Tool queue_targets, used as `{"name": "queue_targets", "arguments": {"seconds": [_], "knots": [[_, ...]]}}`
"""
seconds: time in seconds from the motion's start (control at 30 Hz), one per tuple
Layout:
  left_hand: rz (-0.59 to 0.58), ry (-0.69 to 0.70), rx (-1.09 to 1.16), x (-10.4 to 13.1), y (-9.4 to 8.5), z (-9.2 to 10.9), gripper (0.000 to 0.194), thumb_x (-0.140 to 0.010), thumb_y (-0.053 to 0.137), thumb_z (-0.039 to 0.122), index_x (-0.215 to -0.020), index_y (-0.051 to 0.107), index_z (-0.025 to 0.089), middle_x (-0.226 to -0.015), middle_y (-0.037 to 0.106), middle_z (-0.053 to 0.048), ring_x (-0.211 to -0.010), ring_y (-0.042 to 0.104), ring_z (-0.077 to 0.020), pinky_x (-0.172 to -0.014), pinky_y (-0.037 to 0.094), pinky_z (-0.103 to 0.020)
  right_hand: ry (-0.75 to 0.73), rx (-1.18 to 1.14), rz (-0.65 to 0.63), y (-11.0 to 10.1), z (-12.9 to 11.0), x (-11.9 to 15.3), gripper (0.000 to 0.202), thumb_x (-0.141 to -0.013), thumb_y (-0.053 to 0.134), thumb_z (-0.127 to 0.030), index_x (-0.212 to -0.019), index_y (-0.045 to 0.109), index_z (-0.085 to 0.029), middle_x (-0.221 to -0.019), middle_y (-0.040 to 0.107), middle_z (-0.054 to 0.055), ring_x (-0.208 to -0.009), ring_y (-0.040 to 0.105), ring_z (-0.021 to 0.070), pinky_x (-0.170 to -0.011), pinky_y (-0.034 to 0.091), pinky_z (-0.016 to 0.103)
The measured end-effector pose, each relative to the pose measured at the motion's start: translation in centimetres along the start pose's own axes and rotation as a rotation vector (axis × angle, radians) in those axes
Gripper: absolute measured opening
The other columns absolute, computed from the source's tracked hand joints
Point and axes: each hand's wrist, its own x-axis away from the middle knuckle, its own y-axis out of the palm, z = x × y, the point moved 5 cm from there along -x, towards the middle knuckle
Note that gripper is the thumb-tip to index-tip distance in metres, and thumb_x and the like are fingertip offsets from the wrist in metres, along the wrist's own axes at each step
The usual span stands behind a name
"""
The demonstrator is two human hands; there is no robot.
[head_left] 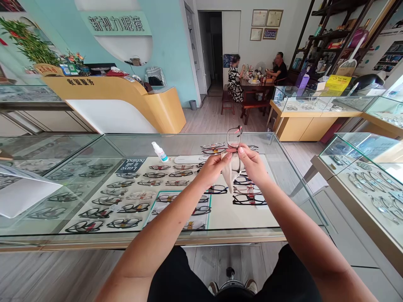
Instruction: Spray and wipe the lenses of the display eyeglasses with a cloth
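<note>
Both hands meet above the glass display case [239, 235], holding a pair of eyeglasses [234, 136] and a pale cloth [231, 172]. My left hand [214, 167] pinches the cloth at the glasses' near side. My right hand [251, 162] grips the glasses beside it, fingers closed. One lens stands upright above the fingertips; the rest of the frame is partly hidden by the hands and the cloth, which hangs down between them. A white spray bottle [160, 152] with a blue label is on the case, left of the hands.
Rows of eyeglasses [135, 207] lie inside the case under the glass. A white object [27, 188] stands at the far left. More display cases [371, 184] are to the right. Two people sit at a wooden table [256, 82] in the back, beyond a wooden counter [163, 107].
</note>
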Motion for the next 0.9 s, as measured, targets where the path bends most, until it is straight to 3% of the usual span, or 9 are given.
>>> {"name": "queue_targets", "arguments": {"seconds": [0.3, 0.5, 0.7, 0.9], "knots": [[-0.039, -0.020, 0.034, 0.2, 0.6, 1.2, 0.070, -0.077, 0.088, 0.086, -0.079, 0.073, 0.018, -0.070, 0.065, 0.002, -0.072, 0.057, -0.0160, -0.070, 0.043, -0.030, -0.008, 0.012, -0.032, 0.4, 0.1, 0.0, 0.056, -0.102, 0.066, -0.084, -0.104, 0.093, -0.035, -0.127, 0.078, 0.007, -0.137, 0.068, 0.0319, -0.131, 0.047, 0.050], [-0.071, -0.051, 0.103, 0.1, 0.7, 1.1, 0.058, -0.074, 0.099, 0.072, -0.082, 0.080, 0.017, -0.071, 0.067, 0.002, -0.076, 0.058, -0.0162, -0.075, 0.043, -0.030, -0.003, 0.015, -0.069, 0.7, -0.5, 0.1, 0.059, -0.101, 0.065, -0.086, -0.097, 0.093, -0.034, -0.123, 0.078, 0.007, -0.136, 0.066, 0.0322, -0.127, 0.050, 0.050], [-0.101, -0.034, 0.178, 0.1, 1.0, 1.6, 0.047, -0.069, 0.106, 0.057, -0.084, 0.083, 0.018, -0.075, 0.070, 0.002, -0.085, 0.062, -0.0184, -0.084, 0.045, -0.031, 0.001, 0.013, -0.071, 0.9, -0.6, 0.2, 0.059, -0.100, 0.066, -0.086, -0.102, 0.094, -0.034, -0.128, 0.077, 0.008, -0.136, 0.067, 0.0320, -0.130, 0.048, 0.050], [-0.111, -0.074, 0.190, 0.5, 1.3, 2.3, 0.046, -0.064, 0.109, 0.049, -0.079, 0.080, 0.017, -0.074, 0.066, 0.003, -0.074, 0.053, -0.0127, -0.073, 0.039, -0.028, 0.029, -0.028, -0.069, 1.1, -0.6, 0.2, 0.057, -0.100, 0.068, -0.085, -0.104, 0.094, -0.034, -0.127, 0.080, 0.005, -0.138, 0.068, 0.0325, -0.132, 0.047, 0.053]]}}
